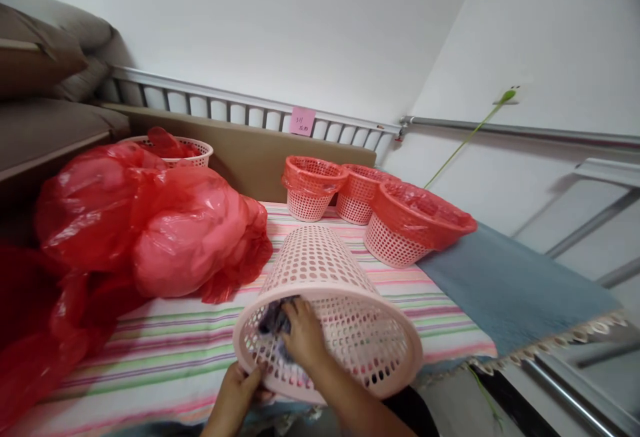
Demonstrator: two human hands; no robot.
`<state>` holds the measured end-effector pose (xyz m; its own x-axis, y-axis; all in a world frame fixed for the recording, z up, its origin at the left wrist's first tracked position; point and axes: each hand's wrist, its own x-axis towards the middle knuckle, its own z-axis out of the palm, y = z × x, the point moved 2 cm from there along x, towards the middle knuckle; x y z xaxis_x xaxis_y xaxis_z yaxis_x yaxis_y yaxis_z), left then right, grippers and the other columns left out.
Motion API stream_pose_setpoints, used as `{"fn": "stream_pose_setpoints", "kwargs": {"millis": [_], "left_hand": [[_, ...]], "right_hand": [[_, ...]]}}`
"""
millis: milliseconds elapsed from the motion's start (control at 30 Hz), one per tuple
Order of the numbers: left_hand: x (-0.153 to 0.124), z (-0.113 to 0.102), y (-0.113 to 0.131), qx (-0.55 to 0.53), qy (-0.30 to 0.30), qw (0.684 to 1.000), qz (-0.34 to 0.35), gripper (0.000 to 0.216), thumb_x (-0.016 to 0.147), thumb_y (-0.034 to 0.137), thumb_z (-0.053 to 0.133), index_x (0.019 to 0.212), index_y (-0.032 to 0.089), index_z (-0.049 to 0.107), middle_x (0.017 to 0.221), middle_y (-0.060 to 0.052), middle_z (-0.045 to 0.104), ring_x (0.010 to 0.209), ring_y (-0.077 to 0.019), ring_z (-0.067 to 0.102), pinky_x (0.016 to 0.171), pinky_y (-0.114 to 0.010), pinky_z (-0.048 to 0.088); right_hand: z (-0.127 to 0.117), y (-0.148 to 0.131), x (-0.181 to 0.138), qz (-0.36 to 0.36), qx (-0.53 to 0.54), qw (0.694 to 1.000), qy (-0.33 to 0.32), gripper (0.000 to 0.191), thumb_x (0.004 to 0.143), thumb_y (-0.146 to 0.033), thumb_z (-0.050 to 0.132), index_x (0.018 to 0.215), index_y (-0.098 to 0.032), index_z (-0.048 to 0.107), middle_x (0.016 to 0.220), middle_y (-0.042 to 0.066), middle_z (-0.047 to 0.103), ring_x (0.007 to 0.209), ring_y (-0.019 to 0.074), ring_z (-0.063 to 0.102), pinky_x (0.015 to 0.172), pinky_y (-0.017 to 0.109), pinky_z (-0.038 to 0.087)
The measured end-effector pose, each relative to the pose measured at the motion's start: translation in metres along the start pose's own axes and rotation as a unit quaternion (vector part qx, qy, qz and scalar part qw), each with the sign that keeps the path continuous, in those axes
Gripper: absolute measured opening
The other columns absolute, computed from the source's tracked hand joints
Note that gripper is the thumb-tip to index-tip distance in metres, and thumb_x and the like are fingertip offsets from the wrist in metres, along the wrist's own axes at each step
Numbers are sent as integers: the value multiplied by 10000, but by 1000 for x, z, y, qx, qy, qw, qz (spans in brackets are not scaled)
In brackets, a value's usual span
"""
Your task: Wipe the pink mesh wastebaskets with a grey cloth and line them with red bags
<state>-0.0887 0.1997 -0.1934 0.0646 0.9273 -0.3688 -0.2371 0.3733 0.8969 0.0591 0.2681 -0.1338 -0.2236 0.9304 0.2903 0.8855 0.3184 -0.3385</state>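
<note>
While my left hand (239, 389) pinches its rim (325, 289), pink perforated-plastic basket (314, 257) extends lengthwise ahead; right hand (304, 334) inside clutches dark-grey cloth (273, 318).

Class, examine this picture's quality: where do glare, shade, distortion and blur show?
Head view: glossy highlights on the red plastic bags; head view: deep shade at the lower-left corner; head view: wide-angle stretching, the rightmost lined basket drawn out sideways; head view: the cloth under the right hand looks soft, its fine detail unclear.
</note>
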Motion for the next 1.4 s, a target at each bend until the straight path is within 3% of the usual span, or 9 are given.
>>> {"fn": "stream_pose_setpoints", "kwargs": {"millis": [200, 400, 633, 867, 967, 1067, 1200, 1333, 1400], "left_hand": [[7, -3, -6, 5, 2, 1000, -8, 548, 510, 676, 716, 573, 150, 575, 425, 15, 592, 384, -103, 520, 415, -204, 413], [11, 2, -10, 28, 47, 998, 5, 498, 584, 632, 687, 615, 143, 595, 418, -21, 626, 370, -147, 575, 387, -223, 428], [8, 8, -3, -9, 47, 998, 30, 511, 537, 647, 696, 585, 163, 541, 388, 12, 590, 311, -122, 524, 357, -214, 404], [4, 5, 2, 7, 25, 999, 33, 533, 558, 679, 668, 593, 160, 551, 410, -12, 610, 354, -148, 556, 406, -241, 428], [3, 4, 7, 35, 2, 998, 52, 540, 567, 694, 644, 579, 162, 550, 422, -25, 605, 394, -168, 559, 433, -255, 423], [2, 2, 14, 87, 3, 993, 79, 493, 631, 649, 616, 588, 163, 544, 457, -19, 587, 445, -170, 544, 451, -250, 400], [2, 2, 26, 140, 10, 981, 133, 423, 696, 558, 589, 576, 157, 528, 484, 13, 503, 485, -129, 442, 461, -224, 331], [1, 2, 36, 179, -15, 973, 144, 382, 750, 486, 544, 579, 144, 532, 492, 27, 461, 498, -108, 375, 477, -221, 292], [0, 2, 37, 182, -15, 973, 143, 365, 767, 460, 535, 606, 134, 563, 520, 11, 510, 520, -118, 409, 495, -223, 320]], "right_hand": [[9, 33, 92, 80, -5, 995, 67, 349, 890, -312, 441, 1190, -230, 597, 1227, 67, 593, 1171, 245, 491, 1042, 425, 316], [14, 48, 103, 71, -25, 995, 63, 345, 899, -282, 398, 1173, -262, 605, 1200, 23, 616, 1162, 210, 505, 1039, 380, 325], [5, 23, 53, 83, -72, 993, 41, 486, 724, -211, 579, 1205, -141, 574, 1157, 149, 592, 1090, 306, 521, 975, 408, 378], [-11, -21, -55, 37, -46, 998, -39, 427, 656, -200, 637, 1078, -252, 598, 1168, 85, 543, 1126, 300, 458, 960, 393, 377], [-12, -21, -72, 11, -22, 998, -54, 405, 649, -208, 652, 1047, -265, 601, 1164, 61, 540, 1115, 288, 459, 961, 382, 376], [-9, -9, -46, 24, -39, 999, -21, 462, 656, -191, 651, 1113, -232, 594, 1177, 85, 549, 1108, 290, 471, 972, 385, 370], [-3, 14, 19, 65, -47, 997, 18, 492, 674, -184, 645, 1164, -187, 598, 1184, 122, 589, 1117, 287, 502, 982, 392, 368], [1, 36, 72, 94, -34, 994, 37, 371, 820, -265, 522, 1179, -204, 597, 1214, 92, 597, 1178, 266, 481, 1028, 426, 327], [2, 43, 88, 95, -29, 994, 45, 367, 868, -293, 462, 1212, -233, 573, 1264, 59, 571, 1227, 247, 442, 1055, 428, 294]]}}
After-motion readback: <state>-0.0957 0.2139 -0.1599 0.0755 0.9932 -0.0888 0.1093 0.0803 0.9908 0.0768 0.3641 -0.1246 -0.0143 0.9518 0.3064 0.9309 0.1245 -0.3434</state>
